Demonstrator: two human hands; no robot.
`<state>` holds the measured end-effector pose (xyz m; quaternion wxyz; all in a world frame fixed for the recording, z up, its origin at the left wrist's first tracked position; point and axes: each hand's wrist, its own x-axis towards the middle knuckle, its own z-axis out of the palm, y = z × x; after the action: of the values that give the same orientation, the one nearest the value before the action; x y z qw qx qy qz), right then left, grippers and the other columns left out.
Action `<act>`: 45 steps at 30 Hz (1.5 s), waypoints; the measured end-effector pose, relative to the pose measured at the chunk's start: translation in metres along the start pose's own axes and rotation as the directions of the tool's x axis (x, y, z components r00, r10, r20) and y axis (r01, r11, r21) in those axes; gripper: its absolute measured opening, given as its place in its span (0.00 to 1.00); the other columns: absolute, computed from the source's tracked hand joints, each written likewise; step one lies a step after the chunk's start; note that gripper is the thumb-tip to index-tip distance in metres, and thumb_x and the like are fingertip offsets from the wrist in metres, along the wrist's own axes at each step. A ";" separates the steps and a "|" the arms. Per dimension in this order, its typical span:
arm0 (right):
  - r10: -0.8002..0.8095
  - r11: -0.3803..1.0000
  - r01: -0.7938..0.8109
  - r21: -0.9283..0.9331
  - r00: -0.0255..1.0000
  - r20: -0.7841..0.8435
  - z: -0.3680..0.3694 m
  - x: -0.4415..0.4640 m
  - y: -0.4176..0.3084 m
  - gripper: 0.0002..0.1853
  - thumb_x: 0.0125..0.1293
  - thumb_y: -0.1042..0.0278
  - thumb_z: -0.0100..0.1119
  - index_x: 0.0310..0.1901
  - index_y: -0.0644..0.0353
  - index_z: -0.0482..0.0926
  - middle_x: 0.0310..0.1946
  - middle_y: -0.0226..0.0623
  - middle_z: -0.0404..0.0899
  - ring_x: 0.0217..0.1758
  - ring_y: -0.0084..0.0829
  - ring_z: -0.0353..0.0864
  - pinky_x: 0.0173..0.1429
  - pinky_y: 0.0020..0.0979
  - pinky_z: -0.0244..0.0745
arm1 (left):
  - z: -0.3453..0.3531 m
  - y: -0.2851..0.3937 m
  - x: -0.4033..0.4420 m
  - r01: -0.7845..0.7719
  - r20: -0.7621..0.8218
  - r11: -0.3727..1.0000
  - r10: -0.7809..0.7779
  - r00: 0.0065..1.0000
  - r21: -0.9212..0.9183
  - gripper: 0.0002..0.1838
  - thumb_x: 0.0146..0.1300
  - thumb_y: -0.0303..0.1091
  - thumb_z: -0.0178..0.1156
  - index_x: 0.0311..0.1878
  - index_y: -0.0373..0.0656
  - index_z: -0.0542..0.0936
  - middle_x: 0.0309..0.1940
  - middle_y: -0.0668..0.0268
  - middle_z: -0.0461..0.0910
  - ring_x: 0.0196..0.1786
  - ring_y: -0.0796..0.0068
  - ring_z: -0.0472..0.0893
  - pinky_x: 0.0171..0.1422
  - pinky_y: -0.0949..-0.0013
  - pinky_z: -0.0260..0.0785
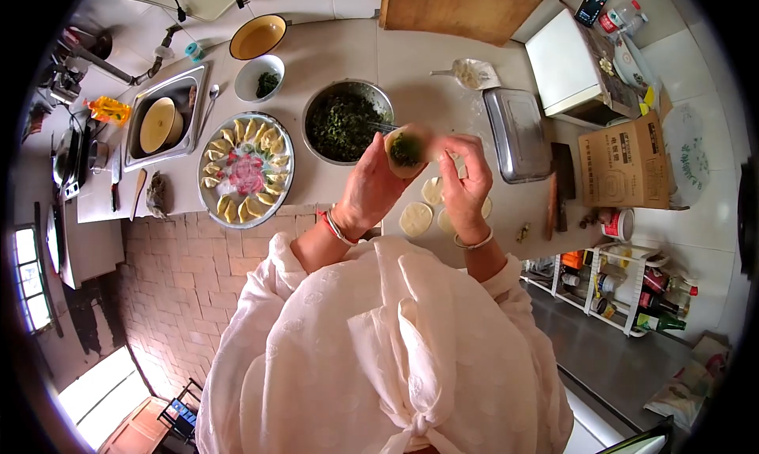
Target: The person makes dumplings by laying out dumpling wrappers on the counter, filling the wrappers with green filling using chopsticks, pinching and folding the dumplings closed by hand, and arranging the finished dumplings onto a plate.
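In my left hand [369, 187] lies a round dumpling wrapper [393, 163] with chopped green filling [407, 149] on it. The fingers of my right hand [466, 181] are pinched at the wrapper's right edge, where the fingertips are blurred. Just behind my left hand stands a steel bowl [314, 155] of chopped green filling, with utensil handles leaning toward the hand. Several flat wrappers [415, 219] lie on the counter below my hands, some partly hidden by the right one. Folded dumplings [250, 209] ring a round floral tray [244, 174] to the left.
A white bowl [246, 81] and a yellow bowl [258, 36] stand behind the tray. Further left is a sink [198, 76] with a basin inside. At right are a lidded metal container [518, 134], a scoop [477, 73] and a cardboard box [621, 165].
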<state>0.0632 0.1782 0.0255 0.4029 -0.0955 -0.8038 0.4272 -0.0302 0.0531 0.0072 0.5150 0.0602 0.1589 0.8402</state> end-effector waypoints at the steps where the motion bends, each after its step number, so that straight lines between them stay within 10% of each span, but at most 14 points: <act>1: 0.031 1.000 -0.031 0.002 1.000 0.001 0.000 -0.003 0.002 0.10 0.61 0.84 0.61 0.43 0.62 0.81 0.41 0.38 0.80 0.47 0.36 0.80 0.49 0.34 0.76 | 0.000 0.001 -0.001 0.003 0.005 1.000 -0.003 1.000 0.000 0.32 0.76 0.55 0.42 0.69 0.38 0.65 0.68 0.57 0.69 0.72 0.65 0.66 0.78 0.59 0.54; 13: -0.438 0.778 0.539 -0.322 0.834 0.337 0.001 -0.019 -0.008 0.17 0.50 0.79 0.67 0.45 0.61 0.79 0.44 0.37 0.75 0.41 0.38 0.78 0.46 0.36 0.76 | 0.007 0.017 -0.007 0.092 0.091 0.994 -0.097 0.991 0.059 0.32 0.76 0.58 0.36 0.68 0.42 0.67 0.67 0.62 0.69 0.70 0.65 0.67 0.76 0.59 0.55; 45: -0.507 0.711 0.623 -0.327 0.776 0.375 0.010 -0.021 -0.019 0.16 0.52 0.74 0.68 0.44 0.60 0.80 0.46 0.35 0.75 0.49 0.36 0.79 0.50 0.34 0.77 | 0.007 0.037 -0.024 0.150 0.094 0.987 -0.154 0.984 0.055 0.38 0.75 0.60 0.37 0.72 0.34 0.60 0.71 0.54 0.65 0.73 0.61 0.64 0.78 0.58 0.52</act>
<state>0.0730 0.1503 0.0248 0.3748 0.1265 -0.9129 0.1009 -0.0480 0.0177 0.0278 0.5832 0.1013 0.1578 0.7904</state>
